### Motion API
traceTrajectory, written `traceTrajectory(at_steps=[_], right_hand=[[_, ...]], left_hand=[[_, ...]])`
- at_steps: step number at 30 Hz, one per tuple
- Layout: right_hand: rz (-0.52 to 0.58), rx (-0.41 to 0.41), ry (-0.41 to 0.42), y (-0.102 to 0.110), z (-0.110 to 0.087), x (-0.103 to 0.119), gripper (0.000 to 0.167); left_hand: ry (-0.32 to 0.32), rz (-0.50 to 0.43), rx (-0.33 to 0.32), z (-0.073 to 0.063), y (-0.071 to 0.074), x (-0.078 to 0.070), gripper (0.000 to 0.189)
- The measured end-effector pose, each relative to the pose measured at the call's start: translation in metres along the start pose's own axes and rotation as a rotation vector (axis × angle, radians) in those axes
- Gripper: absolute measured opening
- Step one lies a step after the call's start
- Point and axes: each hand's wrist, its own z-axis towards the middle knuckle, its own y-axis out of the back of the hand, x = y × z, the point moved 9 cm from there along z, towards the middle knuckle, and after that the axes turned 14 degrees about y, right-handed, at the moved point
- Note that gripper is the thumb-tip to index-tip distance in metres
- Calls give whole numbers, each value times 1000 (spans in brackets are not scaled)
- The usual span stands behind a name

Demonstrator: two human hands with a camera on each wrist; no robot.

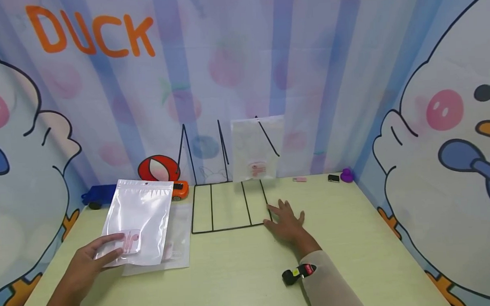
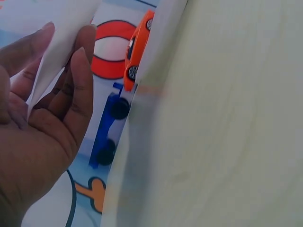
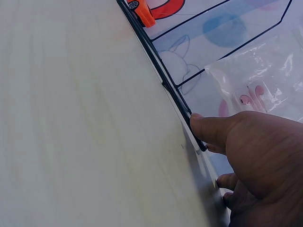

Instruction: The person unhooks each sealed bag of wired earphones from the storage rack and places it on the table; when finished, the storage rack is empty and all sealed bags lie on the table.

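My left hand (image 1: 83,266) pinches the lower left side of a white zip-lock bag (image 1: 149,206) with a pink earphone picture on it. In the left wrist view the bag (image 2: 64,42) shows edge-on between thumb and fingers. Under it, a second white bag (image 1: 179,245) lies flat on the table. A black wire display rack (image 1: 235,228) stands in the middle, with a similar bag (image 1: 253,143) hanging from its right hook. My right hand (image 1: 288,223) has its fingers spread at the rack's front right corner. The right wrist view shows its thumb (image 3: 208,127) touching the base wire.
Behind the held bag are a blue toy truck (image 1: 98,195) and an orange toy car (image 1: 181,190). Along the back edge sit a small pink piece (image 1: 300,179), a small black piece (image 1: 333,178) and a purple toy (image 1: 346,175). Printed curtains wall the table (image 1: 233,279).
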Motion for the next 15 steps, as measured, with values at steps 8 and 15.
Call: traceTrajectory(at_steps=[8,15], right_hand=[[-4,3,-4,-1,1,-2,61],[-6,8,-4,-3,1,-5,62]], left_hand=[[59,-21,9,3,21,25,74],[105,-55,41,13,37,43,79]])
